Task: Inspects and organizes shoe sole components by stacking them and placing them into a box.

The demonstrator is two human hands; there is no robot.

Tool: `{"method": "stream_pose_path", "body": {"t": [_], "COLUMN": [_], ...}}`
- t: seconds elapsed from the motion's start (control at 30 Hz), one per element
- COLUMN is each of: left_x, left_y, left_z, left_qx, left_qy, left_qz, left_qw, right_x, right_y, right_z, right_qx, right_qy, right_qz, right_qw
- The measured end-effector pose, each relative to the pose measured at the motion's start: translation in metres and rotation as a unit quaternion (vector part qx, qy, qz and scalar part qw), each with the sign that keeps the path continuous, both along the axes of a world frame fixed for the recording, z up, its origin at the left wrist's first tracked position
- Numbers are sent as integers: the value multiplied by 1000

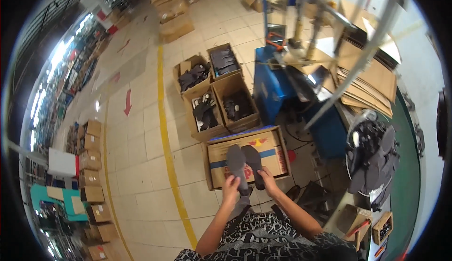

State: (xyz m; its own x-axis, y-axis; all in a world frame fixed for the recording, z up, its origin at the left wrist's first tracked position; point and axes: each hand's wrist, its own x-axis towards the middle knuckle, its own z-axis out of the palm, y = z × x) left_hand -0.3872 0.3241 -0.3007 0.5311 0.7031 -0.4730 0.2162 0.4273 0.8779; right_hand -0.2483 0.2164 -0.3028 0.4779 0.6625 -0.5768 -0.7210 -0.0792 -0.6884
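Note:
My left hand [230, 190] is closed round the heel end of a dark grey shoe sole [236, 161]. Closed on the narrow end of a second dark grey shoe sole [253, 157] is my right hand [268, 182]. The two soles are held side by side, their broad ends pointing away from me. Beneath them lies a brown carton [221, 153] with a blue band, inside a larger open cardboard box [207, 169] on the floor.
Open boxes beyond hold dark pieces [205, 112] and stacked dark sheets [224, 62]. A blue machine [273, 84] stands at right, near flat cardboard sheets [369, 84]. A basket of dark soles [376, 167] sits on the right-hand table. Yellow lines [165, 138] mark the tiled floor.

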Motion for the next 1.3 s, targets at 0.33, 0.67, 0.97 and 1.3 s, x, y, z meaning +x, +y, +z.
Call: {"method": "stream_pose_path", "body": {"t": [0.33,0.67,0.97,1.3], "left_x": [-65,-33,-68,24], "left_y": [144,132,159,157], "left_z": [-152,-111,-153,-115], "left_qx": [226,399,268,409], "left_qy": [268,223,247,255], "left_qz": [0,-65,-197,-335], "left_qw": [937,887,910,810], "right_x": [-75,-52,-23,70], "right_y": [155,153,133,-249], "right_z": [-123,-184,-85,145], "right_qx": [-174,-314,-210,-244], "right_qy": [-272,-491,-551,-562], "right_qz": [178,346,515,-102], "right_qw": [929,735,623,784]}}
